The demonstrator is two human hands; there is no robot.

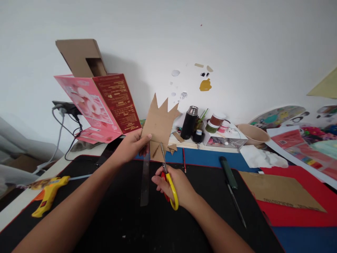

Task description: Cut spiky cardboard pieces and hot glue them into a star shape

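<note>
My left hand (135,142) pinches the left edge of a piece of brown cardboard (158,123), holding it up above the mat. Pointed zigzag teeth run along its top edge, and a slit shows near its lower edge. In my right hand (177,184) are scissors (172,191) with one yellow and one red handle loop. Their blades point up and overlap the lower part of the cardboard. Below the cardboard, a ruler (145,182) lies on the black mat. Small cardboard scraps (172,148) lie just right of the cardboard.
A yellow glue gun (50,196) lies at left, near a pink box (97,105). At right are a green-handled cutter (229,174) and a flat cardboard sheet (281,189) on red material. A black thermos (189,123), paint jars (217,119) and a red pencil (184,160) are farther back.
</note>
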